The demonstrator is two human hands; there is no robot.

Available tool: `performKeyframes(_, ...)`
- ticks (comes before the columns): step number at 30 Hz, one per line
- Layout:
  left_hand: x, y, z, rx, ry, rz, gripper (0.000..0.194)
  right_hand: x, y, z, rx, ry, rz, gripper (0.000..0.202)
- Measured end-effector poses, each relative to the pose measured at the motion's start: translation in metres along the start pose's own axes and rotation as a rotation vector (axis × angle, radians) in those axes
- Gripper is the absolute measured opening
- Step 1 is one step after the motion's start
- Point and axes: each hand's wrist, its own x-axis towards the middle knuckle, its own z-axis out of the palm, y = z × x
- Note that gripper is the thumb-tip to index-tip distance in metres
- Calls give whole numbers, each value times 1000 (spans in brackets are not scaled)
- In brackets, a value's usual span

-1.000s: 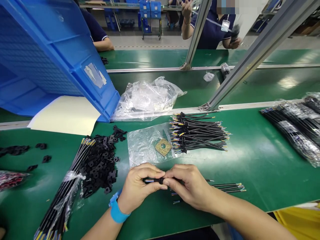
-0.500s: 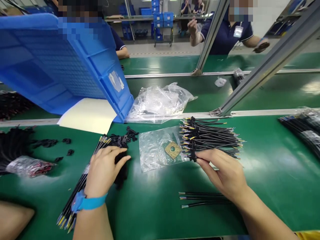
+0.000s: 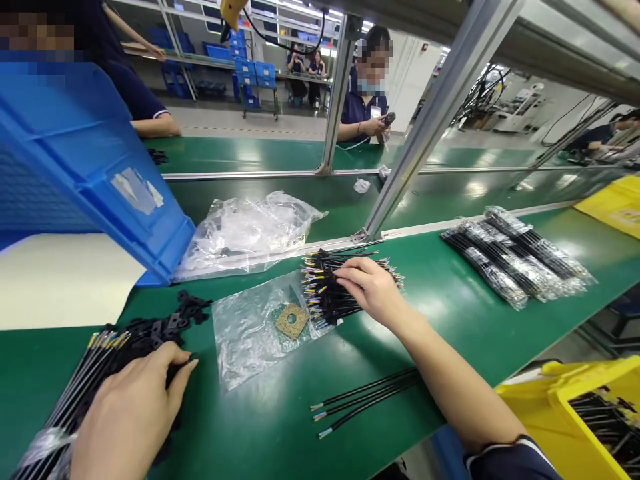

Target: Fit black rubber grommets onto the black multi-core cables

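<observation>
My right hand [image 3: 373, 290] is over a pile of short black cables [image 3: 350, 307] with stripped, coloured wire ends. Its thumb and forefinger pinch a black plastic clip [image 3: 329, 279] at the cables' left end. At lower left, my left hand [image 3: 133, 410] is beside a heap of small black plastic clips [image 3: 165, 327]. Its thumb and forefinger nearly meet, and whatever lies between them is hidden. A bundle of black cables [image 3: 75, 393] lies partly behind this hand. Three loose cables [image 3: 365, 400] rest on the green table below the pile.
A clear plastic bag [image 3: 240, 347] carries a square tan piece [image 3: 291, 321] with a hole. A tilted blue crate [image 3: 100, 153] stands at left, near a crumpled bag [image 3: 250, 227]. Wrapped cable bundles [image 3: 515, 253], a yellow bin [image 3: 565, 400] and a metal post [image 3: 425, 127] are rightward.
The view has swung to the right. My right hand has moved from the pile's near edge to higher over it. My left hand's thumb and forefinger have drawn closer together.
</observation>
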Motion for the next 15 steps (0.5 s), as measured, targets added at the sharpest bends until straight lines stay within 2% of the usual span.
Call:
performKeyframes(3,-2,9,2,-65,51,-70,22,-2,-2,-1,-110,3,-19,21)
performKeyframes(6,-4,13,6,-109,126,-89,26,-15,-14,-14,-100,-28,-6,18)
performKeyframes(8,-4,16,7,-163,141,-96,25,-30,-27,-23,-20,-192,-28,12)
performKeyframes(10,-4,19,7,-184,143,-120,24,-48,-41,-31,56,-431,-56,9)
performKeyframes(12,-4,23,5,-188,146,-157,24,-67,-55,-33,81,-613,-46,11)
performKeyframes(15,-4,28,2,-215,132,-214,24,-90,-68,-30,76,-691,-20,11)
